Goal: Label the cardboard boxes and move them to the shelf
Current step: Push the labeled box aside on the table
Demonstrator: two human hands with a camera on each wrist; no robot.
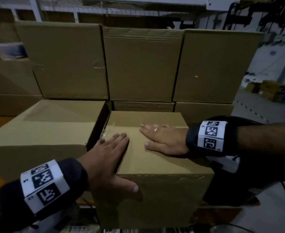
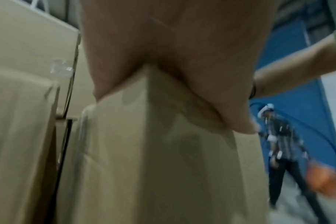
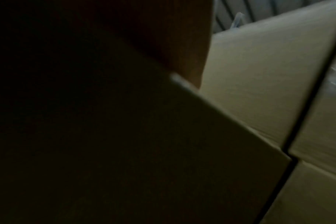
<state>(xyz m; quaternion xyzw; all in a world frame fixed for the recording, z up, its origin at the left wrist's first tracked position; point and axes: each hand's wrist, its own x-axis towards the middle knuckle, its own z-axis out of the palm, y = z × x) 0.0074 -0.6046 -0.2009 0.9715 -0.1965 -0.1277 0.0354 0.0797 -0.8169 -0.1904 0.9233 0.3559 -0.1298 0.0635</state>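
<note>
A small brown cardboard box [image 1: 157,167] stands in front of me with a taped seam across its top. My left hand [image 1: 111,153] lies on its near left corner, fingers straight on the top and thumb down the front face. My right hand [image 1: 162,140] rests flat on the top at the right, fingers spread. In the left wrist view my palm [image 2: 163,45] straddles the box corner [image 2: 153,151]. The right wrist view is mostly dark, filled by the box side [image 3: 125,151].
Large cardboard boxes [image 1: 141,64] are stacked in a wall right behind. Another big box [image 1: 46,128] sits close on the left. A white shelf frame [image 1: 121,2] runs overhead. Open floor lies to the right, where another person [image 2: 282,145] stands.
</note>
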